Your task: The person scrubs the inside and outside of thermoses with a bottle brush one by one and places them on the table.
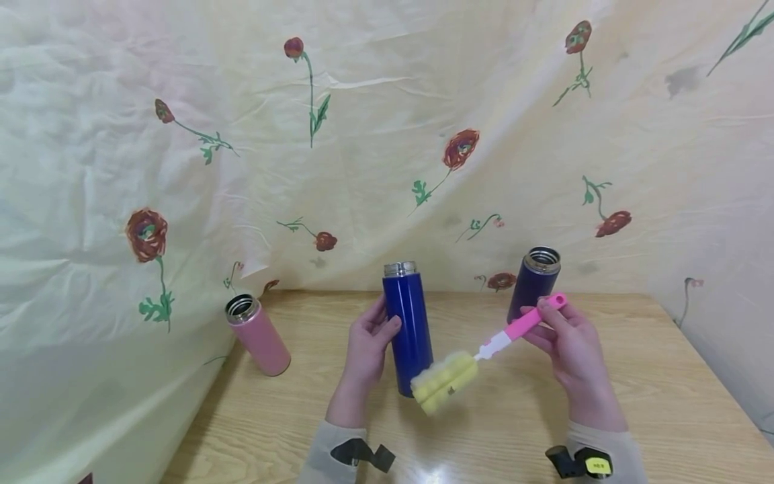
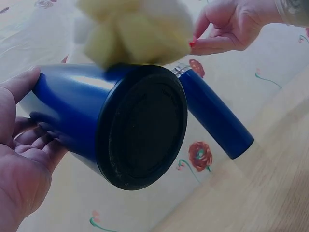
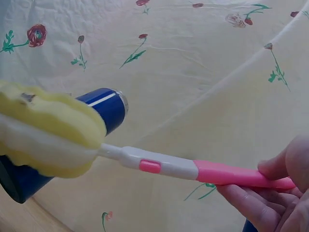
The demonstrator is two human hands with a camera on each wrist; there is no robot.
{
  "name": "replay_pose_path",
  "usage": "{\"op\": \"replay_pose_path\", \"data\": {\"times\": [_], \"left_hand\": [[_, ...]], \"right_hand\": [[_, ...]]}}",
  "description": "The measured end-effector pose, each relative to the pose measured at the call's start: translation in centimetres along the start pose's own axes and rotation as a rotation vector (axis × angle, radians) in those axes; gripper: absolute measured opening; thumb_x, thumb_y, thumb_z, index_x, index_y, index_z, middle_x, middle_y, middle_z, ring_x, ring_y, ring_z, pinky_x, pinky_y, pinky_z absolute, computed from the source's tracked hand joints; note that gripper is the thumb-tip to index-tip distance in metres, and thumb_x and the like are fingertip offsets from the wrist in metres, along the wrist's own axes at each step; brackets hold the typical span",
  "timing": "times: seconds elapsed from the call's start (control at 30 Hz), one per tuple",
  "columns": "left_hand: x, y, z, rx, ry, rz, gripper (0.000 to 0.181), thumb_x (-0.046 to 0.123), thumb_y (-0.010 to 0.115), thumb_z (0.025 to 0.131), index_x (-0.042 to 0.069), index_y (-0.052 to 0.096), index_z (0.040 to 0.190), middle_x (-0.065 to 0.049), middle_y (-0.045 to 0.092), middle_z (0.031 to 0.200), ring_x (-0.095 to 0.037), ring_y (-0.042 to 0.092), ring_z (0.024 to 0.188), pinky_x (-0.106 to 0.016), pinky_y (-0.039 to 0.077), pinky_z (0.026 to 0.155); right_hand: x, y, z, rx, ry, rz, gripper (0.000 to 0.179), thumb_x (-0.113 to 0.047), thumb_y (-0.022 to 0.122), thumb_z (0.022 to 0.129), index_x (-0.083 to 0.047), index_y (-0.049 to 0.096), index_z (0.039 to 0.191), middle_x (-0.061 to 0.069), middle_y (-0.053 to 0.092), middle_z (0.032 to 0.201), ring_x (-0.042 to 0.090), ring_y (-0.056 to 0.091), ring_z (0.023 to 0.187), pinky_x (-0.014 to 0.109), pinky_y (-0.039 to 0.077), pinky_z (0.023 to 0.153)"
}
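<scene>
My left hand (image 1: pixel 367 343) grips a blue thermos bottle (image 1: pixel 406 323) around its middle, thumb across the front. The bottle has no lid, its steel mouth points up, and the left wrist view shows its black base (image 2: pixel 145 130). In my right hand (image 1: pixel 574 343) is a bottle brush, its pink handle (image 1: pixel 525 324) pinched between thumb and fingers. The brush's yellow and white sponge head (image 1: pixel 444 382) points down to the left and overlaps the bottle's lower side in the head view. From the right wrist, the sponge (image 3: pixel 53 130) also covers part of the bottle.
Behind my right hand a dark blue bottle (image 1: pixel 535 282) stands lidless on the wooden table (image 1: pixel 484 444). A pink bottle (image 1: pixel 263 343), likewise lidless, stands at the table's left side. Flower-patterned cloth (image 1: pixel 375 195) hangs at the back and sides.
</scene>
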State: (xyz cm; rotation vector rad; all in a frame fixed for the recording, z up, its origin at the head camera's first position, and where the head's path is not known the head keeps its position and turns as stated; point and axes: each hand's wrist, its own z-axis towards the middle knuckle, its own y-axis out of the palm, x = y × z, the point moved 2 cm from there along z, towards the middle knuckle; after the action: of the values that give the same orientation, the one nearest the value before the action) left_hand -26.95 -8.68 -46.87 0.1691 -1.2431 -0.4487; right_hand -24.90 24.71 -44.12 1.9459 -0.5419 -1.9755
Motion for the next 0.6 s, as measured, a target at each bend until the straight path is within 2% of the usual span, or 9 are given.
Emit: {"op": "replay_pose_path", "data": {"times": [0.17,0.3,0.43,0.6], "left_hand": [[-0.04,-0.01,-0.05,0.002,-0.005,-0.009,0.067,0.009,0.073,0.101,-0.005,0.043,0.159,-0.026,0.054,0.155,-0.024,0.066,0.129,-0.039,0.055,0.108],[-0.3,-0.03,-0.15,-0.005,-0.025,-0.005,0.068,0.006,0.073,0.1,-0.007,0.042,0.159,-0.028,0.053,0.155,-0.025,0.065,0.13,-0.038,0.055,0.108],[-0.44,0.16,-0.23,-0.026,-0.039,0.019,0.07,0.007,0.074,0.099,-0.006,0.042,0.16,-0.028,0.054,0.154,-0.027,0.065,0.13,-0.038,0.055,0.107],[-0.48,0.62,-0.31,-0.073,-0.058,0.017,0.069,0.004,0.072,0.099,-0.005,0.041,0.16,-0.027,0.052,0.156,-0.028,0.064,0.132,-0.039,0.055,0.109]], "right_hand": [[0.15,-0.05,-0.07,-0.035,-0.006,-0.025,0.007,-0.016,0.062,0.11,-0.012,0.068,0.11,0.006,0.08,0.099,0.02,0.08,0.085,0.032,0.065,0.079],[0.27,0.15,-0.02,-0.016,-0.015,0.035,0.006,-0.014,0.061,0.11,-0.01,0.065,0.109,0.008,0.08,0.097,0.021,0.08,0.082,0.033,0.065,0.078],[0.28,0.26,-0.1,0.027,-0.03,0.158,0.008,-0.015,0.061,0.109,-0.008,0.064,0.11,0.009,0.08,0.101,0.022,0.08,0.085,0.034,0.065,0.08],[-0.15,0.13,-0.37,0.104,-0.078,0.389,0.01,-0.013,0.062,0.108,-0.005,0.061,0.113,0.013,0.078,0.101,0.027,0.08,0.086,0.038,0.065,0.08]]}}
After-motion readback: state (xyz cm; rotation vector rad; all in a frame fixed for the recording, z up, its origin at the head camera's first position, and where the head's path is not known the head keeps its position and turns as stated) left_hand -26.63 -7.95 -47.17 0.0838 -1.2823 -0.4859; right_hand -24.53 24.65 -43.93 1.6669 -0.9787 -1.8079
